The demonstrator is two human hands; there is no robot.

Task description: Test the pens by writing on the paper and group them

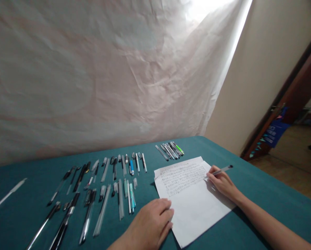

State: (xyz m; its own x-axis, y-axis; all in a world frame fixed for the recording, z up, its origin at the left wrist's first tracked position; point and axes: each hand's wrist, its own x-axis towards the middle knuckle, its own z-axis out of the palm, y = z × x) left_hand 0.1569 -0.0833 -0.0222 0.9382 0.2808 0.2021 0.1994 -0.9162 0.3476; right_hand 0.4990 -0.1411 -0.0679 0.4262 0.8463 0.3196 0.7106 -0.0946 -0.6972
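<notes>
Your right grip (221, 182) pinches a pen (224, 169) low, probably for control, over handwritten paper (194, 215) on the green worktop (270, 187), while your left hand (150, 222), grasping nothing, rests at the paper's left edge, seemingly steadying it.

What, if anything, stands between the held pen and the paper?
Nothing visible: the pen in the right hand points toward the paper beside the writing; the left hand lies at the paper's left edge, apart from the pen.

A clear lane between pens (121, 200) and paper (194, 213) meets the left hand (153, 220).
</notes>
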